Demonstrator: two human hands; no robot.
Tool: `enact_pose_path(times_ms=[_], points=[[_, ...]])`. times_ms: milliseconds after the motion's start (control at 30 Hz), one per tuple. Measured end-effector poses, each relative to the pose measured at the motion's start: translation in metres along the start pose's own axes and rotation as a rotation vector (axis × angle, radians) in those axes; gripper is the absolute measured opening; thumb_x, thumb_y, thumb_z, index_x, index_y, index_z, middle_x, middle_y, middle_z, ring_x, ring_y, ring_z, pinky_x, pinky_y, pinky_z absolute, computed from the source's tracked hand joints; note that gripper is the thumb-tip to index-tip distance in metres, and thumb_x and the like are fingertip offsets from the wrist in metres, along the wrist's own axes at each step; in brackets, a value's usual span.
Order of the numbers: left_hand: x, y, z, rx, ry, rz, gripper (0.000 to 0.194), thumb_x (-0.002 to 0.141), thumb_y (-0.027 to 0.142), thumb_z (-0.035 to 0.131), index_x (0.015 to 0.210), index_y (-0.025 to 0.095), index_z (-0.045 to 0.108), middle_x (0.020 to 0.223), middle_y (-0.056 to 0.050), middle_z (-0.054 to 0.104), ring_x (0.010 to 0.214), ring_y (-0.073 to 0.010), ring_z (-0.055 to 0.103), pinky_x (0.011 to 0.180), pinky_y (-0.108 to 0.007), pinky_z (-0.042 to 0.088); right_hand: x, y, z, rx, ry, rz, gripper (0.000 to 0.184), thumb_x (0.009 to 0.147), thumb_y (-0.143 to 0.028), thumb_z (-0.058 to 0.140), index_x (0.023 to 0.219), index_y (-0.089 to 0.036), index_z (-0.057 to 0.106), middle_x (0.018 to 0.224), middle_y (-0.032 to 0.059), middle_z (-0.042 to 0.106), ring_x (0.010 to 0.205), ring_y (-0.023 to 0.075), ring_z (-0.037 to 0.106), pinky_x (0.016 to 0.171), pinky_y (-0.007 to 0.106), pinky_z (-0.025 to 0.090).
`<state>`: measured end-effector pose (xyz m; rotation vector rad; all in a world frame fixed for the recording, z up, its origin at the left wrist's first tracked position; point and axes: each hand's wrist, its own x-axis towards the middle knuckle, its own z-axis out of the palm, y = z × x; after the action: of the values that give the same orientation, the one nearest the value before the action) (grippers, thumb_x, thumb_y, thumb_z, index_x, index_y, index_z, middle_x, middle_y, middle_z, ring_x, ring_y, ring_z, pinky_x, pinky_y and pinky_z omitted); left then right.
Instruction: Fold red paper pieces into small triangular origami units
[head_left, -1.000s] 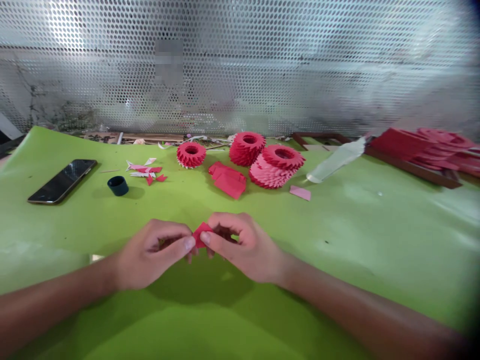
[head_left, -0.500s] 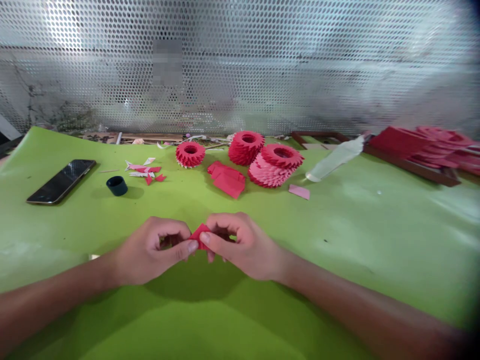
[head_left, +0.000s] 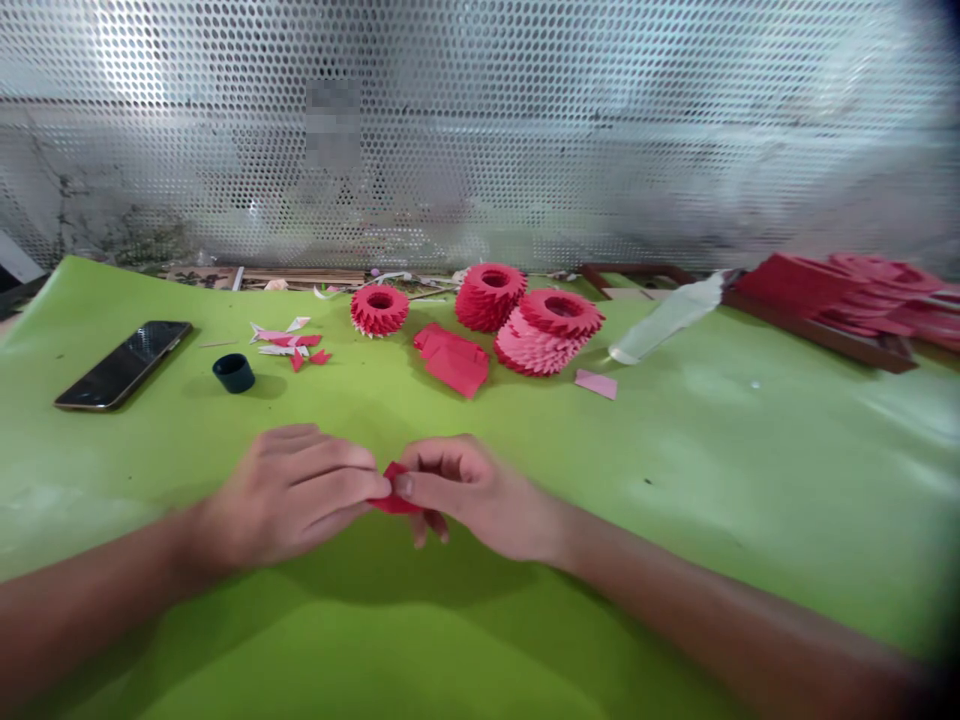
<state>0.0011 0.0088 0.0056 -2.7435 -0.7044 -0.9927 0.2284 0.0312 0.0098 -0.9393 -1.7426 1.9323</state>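
Note:
A small folded piece of red paper is pinched between my left hand and my right hand, just above the green table covering. Its tip shows between my thumbs, and most of it is hidden by my fingers. Beyond my hands stand several rings of folded red paper units: one alone, one behind, and a red-and-pink one leaning on it. A loose bundle of red paper lies between them and my hands.
A smartphone, a dark cap and paper scraps lie on the left. A pink slip and a translucent plastic strip lie on the right, beside red paper stacked on a wooden tray. A perforated metal sheet stands behind.
My left fingers have closed flatter over the red paper, and the piece now sits lower and flatter between my hands. The objects on the table have not moved.

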Motion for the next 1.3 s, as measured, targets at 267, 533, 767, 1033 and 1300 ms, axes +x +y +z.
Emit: enact_pose_path(times_ms=[267,533,767,1033,1300], points=[[0.005,0.003,0.001,-0.137,-0.014,-0.19,0.008,0.097,0.016,0.05,0.092,0.018,0.055,0.078,-0.002,0.069,0.061,-0.0131,0.063,0.056,-0.023,0.048,-0.006,-0.006,-0.006,-0.183,0.062,-0.124,0.03,0.085,-0.042,0.075,0.083,-0.014,0.066,0.065,-0.0021,0.064,0.05,0.007,0.046,0.044,0.019,0.03],[0.007,0.0,0.004,-0.217,-0.261,-0.202,0.032,0.104,0.026,0.036,0.087,0.016,0.061,0.071,-0.002,0.066,0.055,-0.0137,0.06,0.052,-0.024,0.047,-0.007,-0.006,-0.004,-0.133,-0.006,-0.092,0.029,0.085,-0.041,0.074,0.082,-0.014,0.065,0.066,-0.0017,0.065,0.049,0.0066,0.047,0.043,0.018,0.031],[0.003,0.0,0.011,-0.131,-0.029,-0.155,0.03,0.098,0.014,0.047,0.071,0.015,0.062,0.055,0.001,0.061,0.044,-0.0106,0.049,0.044,-0.022,0.037,0.001,0.002,-0.006,0.089,-0.054,-0.177,0.04,0.099,-0.05,0.05,0.082,-0.016,0.061,0.067,0.0008,0.067,0.055,0.0099,0.058,0.049,0.021,0.043],[0.003,0.0,0.01,-0.105,-0.03,-0.164,0.033,0.098,0.014,0.046,0.07,0.015,0.062,0.053,0.002,0.059,0.042,-0.0098,0.047,0.043,-0.022,0.036,0.001,0.005,-0.004,-0.024,-0.019,-0.21,0.041,0.097,-0.056,0.053,0.087,-0.017,0.062,0.071,0.0005,0.065,0.056,0.009,0.057,0.048,0.019,0.043],[0.007,0.005,0.009,-0.137,-0.047,-0.152,0.032,0.097,0.012,0.045,0.07,0.015,0.062,0.054,0.002,0.059,0.043,-0.0102,0.046,0.044,-0.023,0.036,-0.002,-0.001,0.001,-0.349,0.192,-0.232,0.032,0.095,-0.042,0.06,0.077,-0.015,0.064,0.062,-0.0017,0.058,0.048,0.0073,0.043,0.042,0.02,0.028]])
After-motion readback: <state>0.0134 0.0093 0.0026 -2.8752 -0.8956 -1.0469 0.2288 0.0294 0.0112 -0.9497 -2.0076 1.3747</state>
